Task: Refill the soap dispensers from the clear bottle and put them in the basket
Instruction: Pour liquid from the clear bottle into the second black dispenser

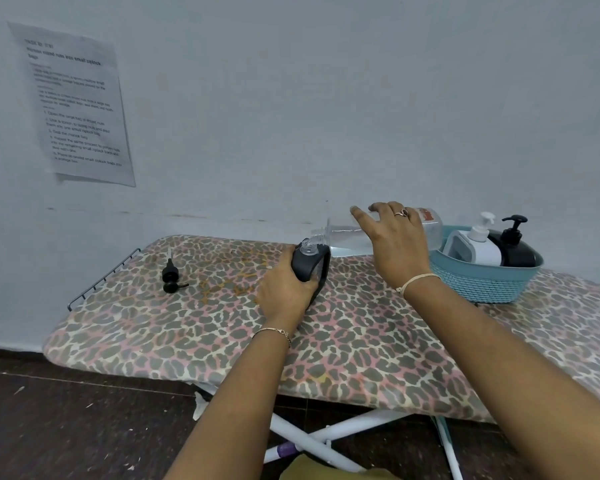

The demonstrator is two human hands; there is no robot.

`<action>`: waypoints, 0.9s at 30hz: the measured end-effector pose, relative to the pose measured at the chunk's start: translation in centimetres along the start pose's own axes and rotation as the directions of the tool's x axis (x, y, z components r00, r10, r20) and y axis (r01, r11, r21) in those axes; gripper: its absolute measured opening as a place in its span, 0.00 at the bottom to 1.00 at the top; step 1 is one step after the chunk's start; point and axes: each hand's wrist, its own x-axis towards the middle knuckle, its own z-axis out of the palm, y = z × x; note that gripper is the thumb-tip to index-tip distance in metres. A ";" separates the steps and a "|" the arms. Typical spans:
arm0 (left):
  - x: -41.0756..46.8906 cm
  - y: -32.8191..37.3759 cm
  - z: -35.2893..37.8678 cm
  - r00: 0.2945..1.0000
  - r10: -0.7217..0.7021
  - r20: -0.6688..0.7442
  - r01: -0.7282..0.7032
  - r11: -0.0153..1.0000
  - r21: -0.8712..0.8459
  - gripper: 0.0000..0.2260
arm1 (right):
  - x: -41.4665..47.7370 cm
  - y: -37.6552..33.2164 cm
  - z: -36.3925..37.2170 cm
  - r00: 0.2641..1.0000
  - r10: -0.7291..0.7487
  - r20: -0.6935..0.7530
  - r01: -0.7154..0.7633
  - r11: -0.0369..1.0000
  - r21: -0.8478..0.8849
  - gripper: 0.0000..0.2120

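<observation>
Head: leopard-print ironing board [361, 341] against pale wall [326, 98]; left hand [284, 292] grips dispenser [310, 266], right hand [392, 237] grips bottle [343, 234].

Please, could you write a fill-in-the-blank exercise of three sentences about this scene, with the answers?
1. The right hand tips the ____ bottle toward the dark dispenser, which the left hand grips.
2. The loose black pump lies on the ironing board, to the dark dispenser's ____.
3. The blue basket holds ____ things: a white dispenser and a black dispenser.
Missing words: clear; left; two.
</observation>
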 end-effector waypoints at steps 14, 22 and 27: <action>0.1 -0.2 0.0 1.000 0.009 0.009 -0.009 1.000 0.000 0.28 | 0.1 0.0 -0.3 1.000 -0.011 0.010 0.011 1.000 -0.022 0.35; 0.2 -0.4 0.1 0.999 0.035 0.021 -0.035 0.999 -0.016 0.28 | 0.2 -0.1 -0.4 1.000 -0.015 0.015 0.015 1.000 -0.023 0.36; 0.2 -0.7 0.1 0.998 0.049 0.040 -0.049 0.999 -0.009 0.29 | 0.2 -0.1 -0.4 1.000 -0.018 0.006 0.018 1.000 -0.022 0.35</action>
